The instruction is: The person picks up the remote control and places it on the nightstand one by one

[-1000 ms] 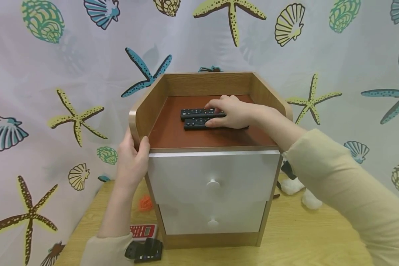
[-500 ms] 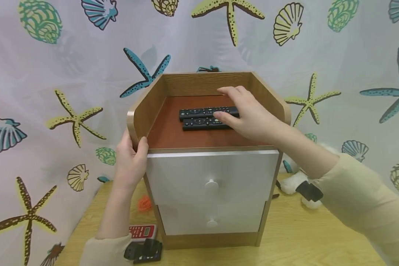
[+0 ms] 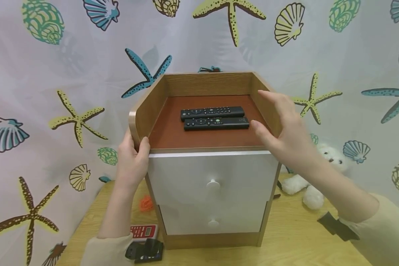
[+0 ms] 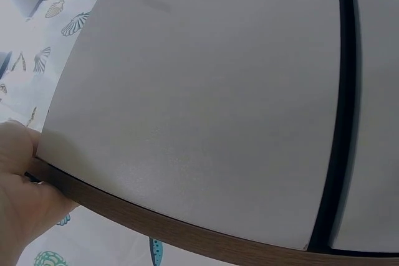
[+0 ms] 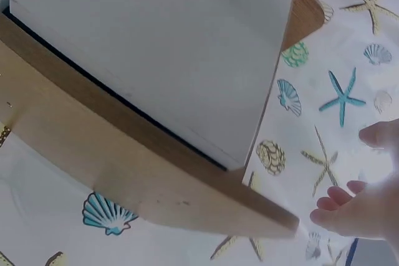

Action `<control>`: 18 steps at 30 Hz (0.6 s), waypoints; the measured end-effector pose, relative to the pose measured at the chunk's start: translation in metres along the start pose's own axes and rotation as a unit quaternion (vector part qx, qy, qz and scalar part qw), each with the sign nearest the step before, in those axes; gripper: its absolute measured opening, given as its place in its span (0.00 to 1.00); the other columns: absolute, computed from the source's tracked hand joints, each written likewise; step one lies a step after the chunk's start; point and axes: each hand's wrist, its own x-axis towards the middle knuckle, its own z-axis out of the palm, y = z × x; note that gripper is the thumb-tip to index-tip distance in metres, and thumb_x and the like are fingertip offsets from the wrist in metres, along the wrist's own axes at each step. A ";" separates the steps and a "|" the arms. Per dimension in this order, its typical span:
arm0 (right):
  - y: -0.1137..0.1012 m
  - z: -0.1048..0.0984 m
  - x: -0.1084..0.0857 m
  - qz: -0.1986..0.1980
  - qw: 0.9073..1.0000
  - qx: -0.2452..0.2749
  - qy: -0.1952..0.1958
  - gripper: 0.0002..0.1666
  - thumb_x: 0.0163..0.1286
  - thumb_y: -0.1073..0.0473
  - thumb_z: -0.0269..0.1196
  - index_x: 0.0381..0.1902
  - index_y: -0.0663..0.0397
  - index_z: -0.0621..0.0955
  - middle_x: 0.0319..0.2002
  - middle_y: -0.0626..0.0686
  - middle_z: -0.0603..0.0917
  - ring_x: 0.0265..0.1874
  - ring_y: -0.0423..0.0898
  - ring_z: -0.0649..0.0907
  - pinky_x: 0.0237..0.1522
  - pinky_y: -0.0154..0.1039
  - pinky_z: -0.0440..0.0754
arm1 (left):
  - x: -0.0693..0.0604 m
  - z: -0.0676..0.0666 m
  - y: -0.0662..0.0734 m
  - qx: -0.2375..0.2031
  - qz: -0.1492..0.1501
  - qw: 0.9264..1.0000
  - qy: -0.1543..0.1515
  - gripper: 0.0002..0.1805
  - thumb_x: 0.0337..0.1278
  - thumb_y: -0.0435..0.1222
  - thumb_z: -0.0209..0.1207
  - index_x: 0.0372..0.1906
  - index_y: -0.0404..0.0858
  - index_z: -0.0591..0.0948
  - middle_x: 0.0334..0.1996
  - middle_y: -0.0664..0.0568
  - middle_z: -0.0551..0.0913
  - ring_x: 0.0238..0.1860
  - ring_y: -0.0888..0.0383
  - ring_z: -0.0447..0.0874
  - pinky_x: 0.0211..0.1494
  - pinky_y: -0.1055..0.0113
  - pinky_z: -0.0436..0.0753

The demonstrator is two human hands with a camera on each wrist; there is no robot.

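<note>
In the head view, two black remotes, the rear one (image 3: pixel 212 112) and the front one (image 3: pixel 216 123), lie side by side on the reddish-brown top of a small cabinet (image 3: pixel 211 173). The left hand (image 3: pixel 131 162) grips the cabinet's front left edge, thumb in front; the left wrist view shows that hand (image 4: pixel 28 185) at the wooden edge. With thumb and fingers spread apart and nothing between them, the right hand (image 3: pixel 287 129) hovers by the right side panel. The right wrist view shows the same hand (image 5: pixel 368 197) apart from the cabinet.
A red calculator (image 3: pixel 144 232) and a dark remote (image 3: pixel 153 255) lie left of the cabinet's base, near an orange tangled thing (image 3: pixel 146 203). A white plush toy (image 3: pixel 314 197) sits at the right, partly behind the right arm. A patterned curtain hangs behind.
The right hand has lifted off the two remotes and moved right, its fingers spreading apart. Both remotes lie where they were, now uncovered. The left hand keeps its grip on the edge.
</note>
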 end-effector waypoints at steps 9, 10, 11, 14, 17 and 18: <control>0.025 -0.029 -0.024 0.098 0.987 0.072 0.106 0.35 0.64 0.69 0.58 0.68 0.57 0.61 0.67 0.53 0.64 0.68 0.44 0.64 0.70 0.36 0.60 | 0.000 -0.002 0.002 -0.005 -0.005 1.000 -0.006 0.23 0.65 0.28 0.44 0.64 0.31 0.64 0.61 0.40 0.72 0.61 0.47 0.71 0.66 0.47 0.69; 0.028 -0.030 -0.027 0.109 0.986 0.072 0.108 0.36 0.64 0.68 0.58 0.68 0.57 0.60 0.67 0.53 0.64 0.68 0.44 0.63 0.70 0.36 0.60 | 0.000 -0.002 0.003 -0.007 -0.005 1.000 -0.007 0.23 0.65 0.28 0.44 0.64 0.31 0.64 0.61 0.39 0.72 0.61 0.47 0.71 0.66 0.47 0.69; 0.032 -0.030 -0.030 0.120 0.985 0.071 0.105 0.36 0.64 0.67 0.58 0.69 0.56 0.59 0.67 0.54 0.63 0.68 0.44 0.63 0.71 0.37 0.60 | 0.000 -0.002 0.003 -0.009 -0.006 1.000 -0.007 0.23 0.65 0.28 0.44 0.64 0.31 0.64 0.61 0.39 0.72 0.61 0.47 0.70 0.66 0.47 0.68; 0.040 -0.029 -0.037 0.144 0.984 0.074 0.076 0.39 0.66 0.63 0.58 0.71 0.56 0.56 0.69 0.56 0.61 0.70 0.48 0.61 0.72 0.43 0.58 | 0.000 -0.003 0.002 -0.012 -0.004 1.000 -0.004 0.22 0.64 0.28 0.44 0.63 0.30 0.65 0.60 0.39 0.73 0.60 0.48 0.71 0.66 0.49 0.69; 0.047 -0.025 -0.041 0.167 0.981 0.083 0.044 0.40 0.68 0.59 0.58 0.72 0.56 0.53 0.71 0.58 0.58 0.71 0.51 0.59 0.72 0.48 0.56 | 0.001 -0.003 0.001 -0.011 -0.003 1.000 -0.002 0.22 0.64 0.28 0.44 0.63 0.30 0.66 0.58 0.38 0.74 0.58 0.49 0.72 0.65 0.50 0.70; 0.048 -0.024 -0.041 0.173 0.980 0.088 0.035 0.40 0.68 0.59 0.58 0.72 0.57 0.52 0.71 0.58 0.57 0.71 0.52 0.58 0.71 0.50 0.56 | 0.001 -0.003 0.001 -0.011 -0.003 1.000 -0.002 0.22 0.64 0.28 0.44 0.63 0.30 0.66 0.58 0.38 0.74 0.58 0.49 0.72 0.64 0.50 0.71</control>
